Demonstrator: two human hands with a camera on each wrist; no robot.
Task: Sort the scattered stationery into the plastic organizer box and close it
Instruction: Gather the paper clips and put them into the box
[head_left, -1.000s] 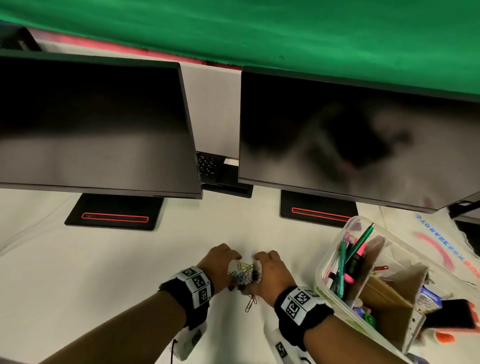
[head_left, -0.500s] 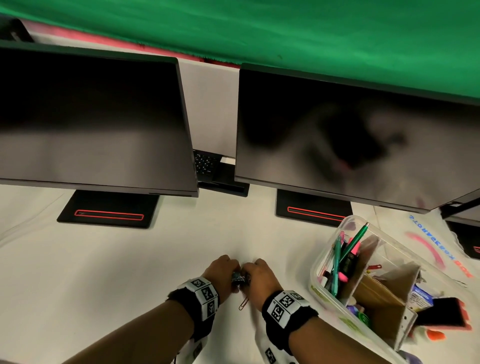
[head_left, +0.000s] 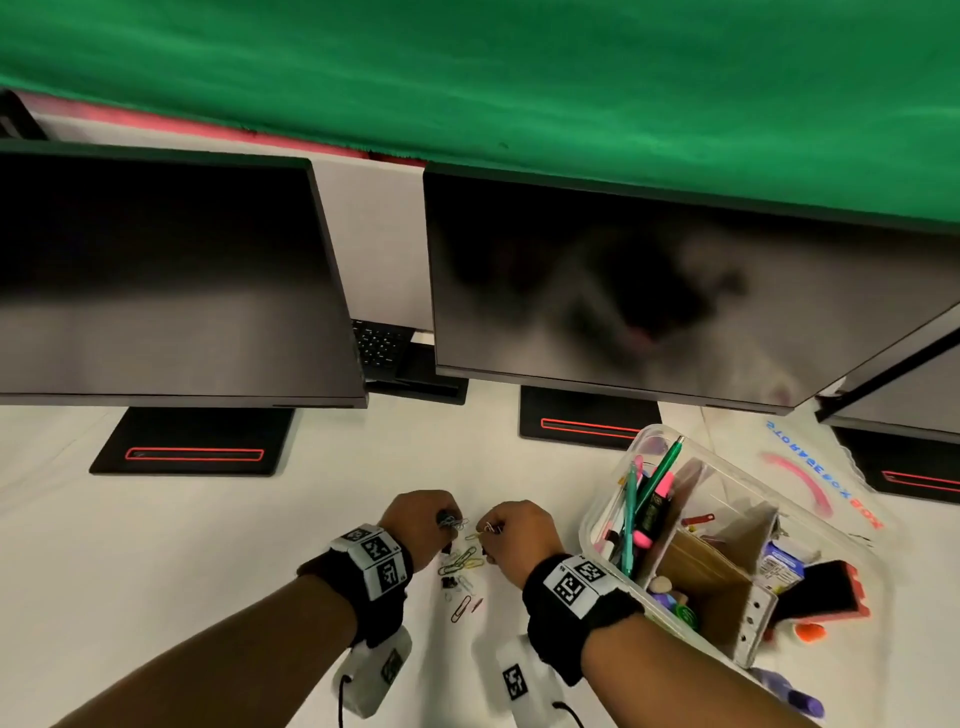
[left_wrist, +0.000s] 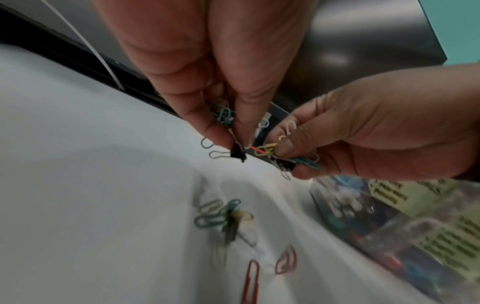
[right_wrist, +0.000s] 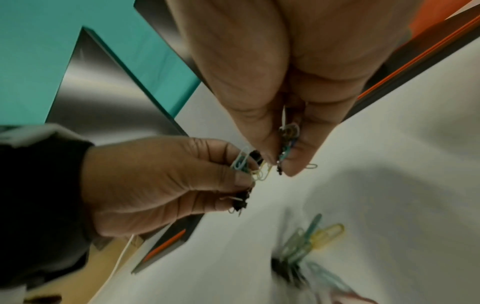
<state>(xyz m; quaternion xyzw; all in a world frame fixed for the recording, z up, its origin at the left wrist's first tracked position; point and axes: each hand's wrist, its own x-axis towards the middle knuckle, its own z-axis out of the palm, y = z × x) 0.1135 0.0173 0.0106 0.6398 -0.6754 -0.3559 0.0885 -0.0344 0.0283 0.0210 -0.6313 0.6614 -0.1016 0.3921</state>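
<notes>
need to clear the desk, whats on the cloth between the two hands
A loose pile of coloured paper clips lies there, below the left hand and right hand; the head view shows it.

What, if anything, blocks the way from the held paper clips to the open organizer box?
Nothing visible does. Both the left hand and right hand pinch paper clips above the cloth, and the organizer box stands open just right of them.

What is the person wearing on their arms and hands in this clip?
Both forearms are bare, with no sleeves or gloves. Each wrist carries a black wristband: the left wristband and the right wristband each bear white tiles printed with black square fiducial markers. Under each wrist hangs a white camera housing with its own marker, left camera housing, right camera housing, trailing a thin black cable.
</notes>
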